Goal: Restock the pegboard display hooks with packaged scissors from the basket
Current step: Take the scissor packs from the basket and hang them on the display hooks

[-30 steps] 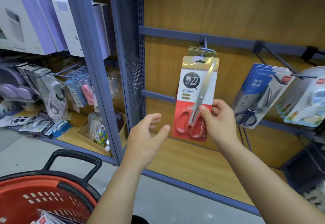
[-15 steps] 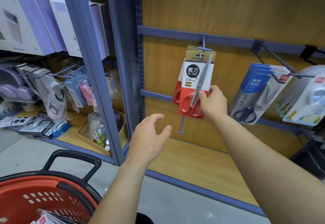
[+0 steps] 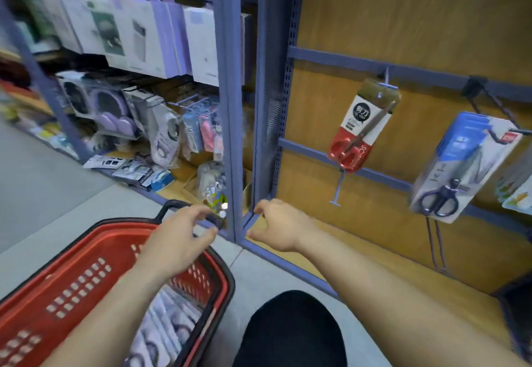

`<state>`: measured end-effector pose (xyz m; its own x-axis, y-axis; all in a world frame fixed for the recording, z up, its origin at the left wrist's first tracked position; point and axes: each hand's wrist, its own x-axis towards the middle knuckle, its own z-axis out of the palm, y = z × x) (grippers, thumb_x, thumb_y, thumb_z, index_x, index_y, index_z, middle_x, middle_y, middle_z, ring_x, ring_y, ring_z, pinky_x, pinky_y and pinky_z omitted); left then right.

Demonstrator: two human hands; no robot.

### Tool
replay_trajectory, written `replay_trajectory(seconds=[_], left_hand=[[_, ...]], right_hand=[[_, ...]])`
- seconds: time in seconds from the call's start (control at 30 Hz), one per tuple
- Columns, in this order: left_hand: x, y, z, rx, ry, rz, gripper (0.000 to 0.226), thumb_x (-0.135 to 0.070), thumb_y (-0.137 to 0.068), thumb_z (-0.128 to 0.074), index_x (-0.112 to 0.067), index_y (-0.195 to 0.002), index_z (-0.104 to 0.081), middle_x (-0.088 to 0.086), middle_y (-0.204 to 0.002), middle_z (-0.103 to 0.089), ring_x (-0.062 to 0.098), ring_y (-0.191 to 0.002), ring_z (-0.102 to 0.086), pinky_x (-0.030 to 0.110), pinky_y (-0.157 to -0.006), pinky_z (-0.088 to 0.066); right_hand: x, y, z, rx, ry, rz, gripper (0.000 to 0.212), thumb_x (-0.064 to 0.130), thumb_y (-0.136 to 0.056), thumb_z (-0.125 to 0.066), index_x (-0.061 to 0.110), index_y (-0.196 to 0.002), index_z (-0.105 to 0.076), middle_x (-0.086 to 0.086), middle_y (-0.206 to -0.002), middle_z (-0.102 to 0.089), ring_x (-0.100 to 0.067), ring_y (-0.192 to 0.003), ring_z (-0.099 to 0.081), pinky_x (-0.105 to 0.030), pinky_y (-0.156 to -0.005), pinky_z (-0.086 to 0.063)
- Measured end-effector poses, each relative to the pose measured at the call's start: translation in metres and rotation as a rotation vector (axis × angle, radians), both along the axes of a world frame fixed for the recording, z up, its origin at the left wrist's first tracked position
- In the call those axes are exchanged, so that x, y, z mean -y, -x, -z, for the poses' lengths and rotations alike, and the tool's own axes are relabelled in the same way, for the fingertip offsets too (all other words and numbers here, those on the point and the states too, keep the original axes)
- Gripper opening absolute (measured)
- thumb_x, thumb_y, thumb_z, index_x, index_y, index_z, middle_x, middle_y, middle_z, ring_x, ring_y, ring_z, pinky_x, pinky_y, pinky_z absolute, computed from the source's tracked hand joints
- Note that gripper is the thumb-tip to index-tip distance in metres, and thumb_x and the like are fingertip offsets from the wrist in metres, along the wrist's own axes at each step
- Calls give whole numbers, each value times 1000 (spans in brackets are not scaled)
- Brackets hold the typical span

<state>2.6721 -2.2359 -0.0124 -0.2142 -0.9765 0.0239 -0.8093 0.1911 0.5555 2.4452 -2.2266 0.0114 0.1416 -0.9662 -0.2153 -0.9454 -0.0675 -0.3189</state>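
Observation:
Packs of red-handled scissors (image 3: 361,127) hang tilted on a hook (image 3: 387,79) of the wooden display wall, free of my hands. A red basket (image 3: 86,277) with a black rim stands on the floor at lower left; several blurred packs (image 3: 169,329) lie inside it. My left hand (image 3: 178,243) hovers over the basket's far end, fingers loosely curled and holding nothing. My right hand (image 3: 276,225) hangs in front of the blue shelf upright, also empty with relaxed fingers.
Blue packs of black-handled scissors (image 3: 460,165) hang on a hook to the right. A blue steel upright (image 3: 230,102) splits the display from shelves of boxed and bagged goods (image 3: 138,38) on the left. My dark-clothed knee (image 3: 290,329) is at the bottom.
My right hand let go of the red scissors pack, which now hangs on the hook, and dropped down. My view and left hand swung down toward the basket.

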Motion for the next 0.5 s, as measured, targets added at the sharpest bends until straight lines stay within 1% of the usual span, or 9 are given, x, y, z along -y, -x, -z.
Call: replay_trajectory(seconds=[0.1, 0.2, 0.33, 0.4, 0.5], left_hand=[[-34, -82, 20, 64, -44, -111, 48, -39, -89, -74, -22, -132, -64, -1, -126, -70, 19, -115, -66, 36, -100, -50], [-72, -152, 52, 75, -142, -233, 63, -50, -83, -72, -16, -134, -63, 2, -129, -70, 20, -118, -66, 34, -101, -48], [-105, -207, 106, 75, -314, -324, 65, -42, -87, -76, -13, -142, -55, 6, -140, -63, 23, -126, -61, 33, -102, -47], [-110, -221, 130, 75, -392, -360, 70, -47, -88, -73, -14, -146, -50, 7, -144, -58, 25, -128, -58, 36, -103, -47], [-110, -234, 162, 61, -490, -406, 82, -51, -89, -72, -12, -154, -39, 11, -155, -46, 28, -139, -48, 39, -113, -41]], right_hand=[[-5, -66, 7, 34, -26, -174, 59, 51, -95, -65, 13, -137, -52, -12, -133, -56, -32, -119, -56, -47, -97, -50], [-12, -120, 27, 41, -86, -282, 59, 50, -95, -66, 12, -137, -51, -13, -134, -56, -31, -118, -56, -47, -98, -49], [-14, -166, 71, 48, -196, -294, 63, 44, -94, -69, 11, -143, -49, -15, -140, -54, -30, -126, -54, -36, -103, -44], [-10, -182, 92, 43, -263, -276, 63, 42, -93, -71, 10, -143, -49, -15, -141, -55, -29, -128, -54, -33, -103, -43], [5, -203, 122, 56, -334, -224, 66, 44, -91, -73, 10, -143, -49, -11, -144, -56, -28, -127, -56, -29, -97, -42]])
